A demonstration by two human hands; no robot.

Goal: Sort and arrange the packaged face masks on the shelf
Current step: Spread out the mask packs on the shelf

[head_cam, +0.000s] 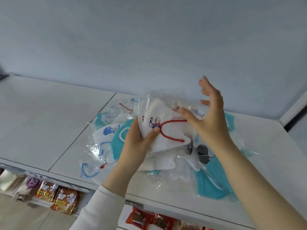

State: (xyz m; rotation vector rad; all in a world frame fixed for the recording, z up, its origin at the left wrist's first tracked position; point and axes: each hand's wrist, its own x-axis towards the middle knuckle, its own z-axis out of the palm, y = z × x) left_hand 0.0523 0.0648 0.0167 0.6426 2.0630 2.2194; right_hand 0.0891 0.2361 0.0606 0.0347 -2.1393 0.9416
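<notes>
White shelf (49,123) carries scattered packaged masks (116,146) (teal, white).

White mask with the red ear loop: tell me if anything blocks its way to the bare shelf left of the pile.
Nothing visible does. The left hand holds the white mask above the pile; the shelf to its left lies bare.

A white mask packet (167,135), sealed in clear wrap, carried a small cartoon figure and a red ear loop. It was held tilted just above the pile of packaged masks (179,165). The pile lay loose and overlapping on the white shelf (49,122), reaching close to its front edge. On its right side lay a large teal mask (214,183), on its left a second teal mask (116,145) beside a blue-printed white mask (106,131). A dark mask (203,152) showed near the middle. All were in crinkled clear wrappers.
</notes>
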